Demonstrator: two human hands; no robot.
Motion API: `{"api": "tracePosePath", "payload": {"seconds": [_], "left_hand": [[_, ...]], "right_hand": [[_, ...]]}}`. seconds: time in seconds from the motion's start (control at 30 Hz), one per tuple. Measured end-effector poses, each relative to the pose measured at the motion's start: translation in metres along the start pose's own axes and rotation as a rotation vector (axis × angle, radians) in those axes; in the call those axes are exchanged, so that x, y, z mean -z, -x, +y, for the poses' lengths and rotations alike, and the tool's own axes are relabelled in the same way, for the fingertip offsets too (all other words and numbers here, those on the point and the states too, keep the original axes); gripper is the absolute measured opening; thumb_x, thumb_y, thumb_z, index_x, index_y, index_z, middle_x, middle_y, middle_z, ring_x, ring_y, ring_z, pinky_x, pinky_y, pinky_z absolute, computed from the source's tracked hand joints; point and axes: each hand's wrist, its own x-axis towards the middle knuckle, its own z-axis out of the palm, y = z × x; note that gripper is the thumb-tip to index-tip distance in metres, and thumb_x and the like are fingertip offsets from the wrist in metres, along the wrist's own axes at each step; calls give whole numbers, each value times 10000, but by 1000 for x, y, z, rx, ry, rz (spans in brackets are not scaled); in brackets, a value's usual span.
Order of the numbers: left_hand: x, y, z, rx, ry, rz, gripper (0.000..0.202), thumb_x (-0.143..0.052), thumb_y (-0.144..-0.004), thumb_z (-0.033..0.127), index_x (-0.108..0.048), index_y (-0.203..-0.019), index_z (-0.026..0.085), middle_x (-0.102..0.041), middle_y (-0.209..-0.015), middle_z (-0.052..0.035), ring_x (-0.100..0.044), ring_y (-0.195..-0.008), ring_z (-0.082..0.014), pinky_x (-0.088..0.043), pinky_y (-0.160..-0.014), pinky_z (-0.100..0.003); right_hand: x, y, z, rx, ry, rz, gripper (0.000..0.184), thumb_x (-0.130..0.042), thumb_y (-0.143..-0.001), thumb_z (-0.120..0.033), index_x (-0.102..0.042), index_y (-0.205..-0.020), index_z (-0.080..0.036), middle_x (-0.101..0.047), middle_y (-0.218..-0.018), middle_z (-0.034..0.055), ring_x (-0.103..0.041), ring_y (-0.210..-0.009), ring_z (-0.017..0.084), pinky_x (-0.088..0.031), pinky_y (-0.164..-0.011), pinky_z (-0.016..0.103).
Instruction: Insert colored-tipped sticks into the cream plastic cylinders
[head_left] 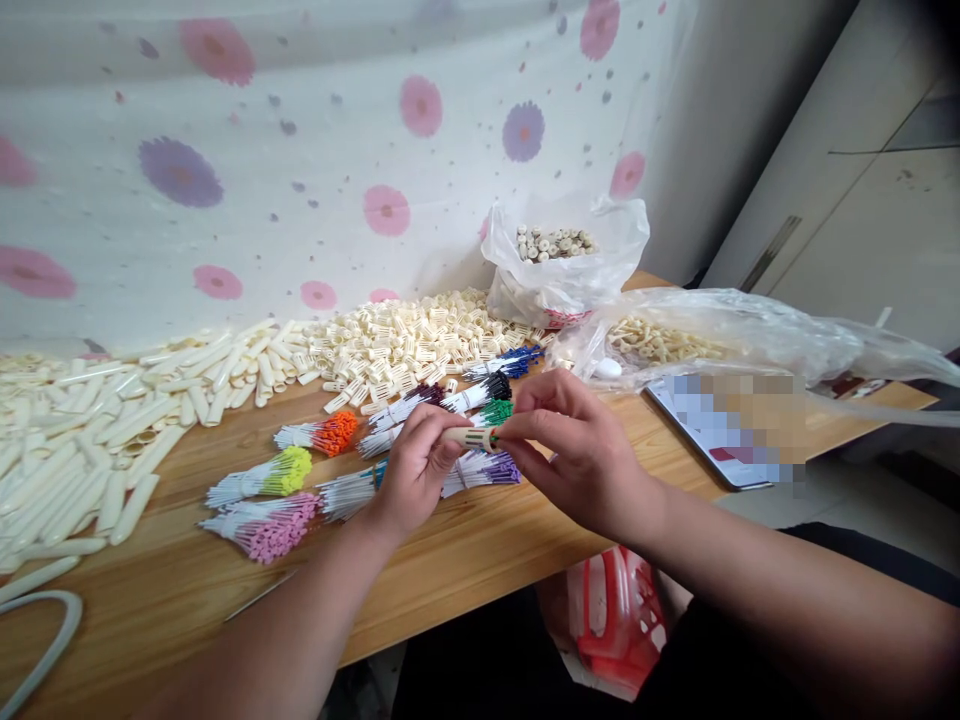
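My left hand (pixel 420 465) is closed round a short cream plastic tube (pixel 474 438) with dark slots in its side, held level just above the table. At the tube's right end, the fingers of my right hand (pixel 562 440) are pinched together. A bit of green shows there, mostly hidden by the fingertips. Around my hands lie bundles of thin white sticks with coloured tips, like pen refills: orange (pixel 335 434), yellow (pixel 294 470), pink (pixel 281 528), purple (pixel 501 468), green (pixel 496 412), black (pixel 491 388) and blue (pixel 517 361). A teal-tipped bundle (pixel 349 492) is partly behind my left hand.
Long cream tubes (pixel 82 470) are heaped at the left, short slotted pieces (pixel 420 335) at the back. A white bag (pixel 562 285) holds small round parts, and a clear bag (pixel 675 335) holds cream pieces. A tablet-like device (pixel 697 440) lies right; a red-and-white bag (pixel 619 620) sits below the edge.
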Motion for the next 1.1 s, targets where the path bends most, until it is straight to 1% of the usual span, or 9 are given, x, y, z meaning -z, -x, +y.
{"api": "tracePosePath", "payload": {"seconds": [0.27, 0.5, 0.6, 0.7, 0.8, 0.87, 0.93, 1.0, 1.1], "left_hand": [[-3, 1, 6, -32, -114, 117, 406, -434, -885, 526, -656, -969, 197, -559, -893, -60, -550, -853, -193, -449, -760, -307], [-1, 0, 10, -55, -215, 197, 354, -487, -873, 499, -675, -917, 201, -543, -842, -50, -539, -785, -182, -447, -708, -288], [-1, -1, 7, -40, -162, 184, 345, -495, -875, 484, -667, -916, 188, -540, -858, -52, -542, -816, -186, -441, -734, -293], [-4, 0, -3, 58, -21, 149, 359, -490, -873, 504, -650, -894, 182, -547, -853, -46, -535, -813, -185, -426, -743, -294], [-7, 0, -19, 243, 189, 164, 412, -460, -858, 576, -609, -879, 193, -558, -814, -28, -510, -743, -167, -412, -707, -281], [-9, -1, -27, 334, 320, 188, 443, -460, -831, 625, -577, -859, 199, -544, -779, -13, -489, -710, -155, -404, -680, -267], [-9, -3, -30, 384, 390, 189, 425, -520, -799, 623, -542, -810, 199, -506, -731, 9, -467, -683, -140, -393, -661, -251], [-8, -6, -30, 427, 404, 189, 399, -594, -771, 585, -514, -766, 194, -480, -697, 26, -457, -666, -127, -388, -657, -242], [-6, -8, -29, 470, 410, 211, 374, -639, -758, 540, -520, -753, 186, -514, -711, 22, -500, -703, -132, -408, -697, -253]], "right_hand": [[-2, -2, 3, -93, -130, 16, 113, -586, -799, -85, -641, -743, -166, -502, -807, 28, -531, -804, 147, -467, -705, 293], [-8, 3, 0, -295, -270, 13, 101, -606, -806, -101, -665, -742, -154, -529, -798, 22, -530, -786, 131, -447, -711, 276], [-7, 3, 4, -335, -380, -30, 101, -604, -829, -152, -695, -788, -168, -557, -821, 25, -547, -803, 131, -456, -739, 293], [-2, -3, 24, -322, -439, -91, 114, -604, -834, -205, -714, -834, -177, -604, -842, 36, -577, -845, 144, -471, -770, 313], [-1, -11, 58, -410, -272, -122, 131, -596, -823, -214, -712, -834, -155, -656, -838, 52, -608, -814, 153, -482, -748, 309], [-5, -15, 81, -479, -103, -230, 149, -572, -830, -197, -712, -859, -151, -687, -849, 57, -625, -762, 148, -483, -705, 287], [-13, -18, 97, -414, 93, -392, 182, -534, -849, -167, -711, -890, -157, -703, -873, 60, -631, -773, 146, -472, -709, 265], [-24, -20, 106, -313, 238, -512, 205, -512, -856, -141, -712, -890, -166, -702, -897, 61, -623, -823, 151, -451, -733, 250], [-40, -23, 113, -251, 322, -581, 210, -510, -845, -127, -716, -859, -166, -683, -932, 77, -603, -883, 173, -419, -732, 248]]}}
